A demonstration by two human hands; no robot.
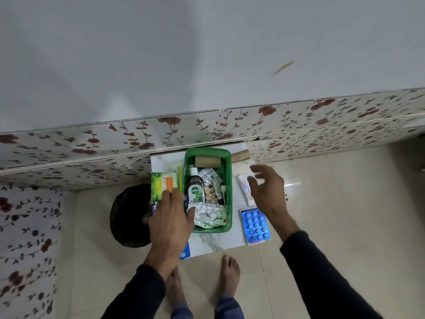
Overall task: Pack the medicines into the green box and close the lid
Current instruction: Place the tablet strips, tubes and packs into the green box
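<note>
The green box [227, 171] stands open on a small white marble-patterned table [213, 242]. Inside lie a Dettol bottle [196, 189], a brown roll [207, 161], and silver foil strips [208, 215]. My left hand [171, 217] rests over the box's left edge, its thumb on the foil strips, fingers spread over a green and orange pack [161, 183]. My right hand [268, 189] hovers open, fingers apart, above a white tube [244, 188] to the right of the box. A blue blister pack [255, 224] lies near the table's right front corner.
A second brown roll [241, 155] lies behind the box on the right. A black round bin [128, 217] stands on the floor left of the table. A floral-patterned wall runs behind and to the left. My bare feet [230, 272] stand on the tiled floor.
</note>
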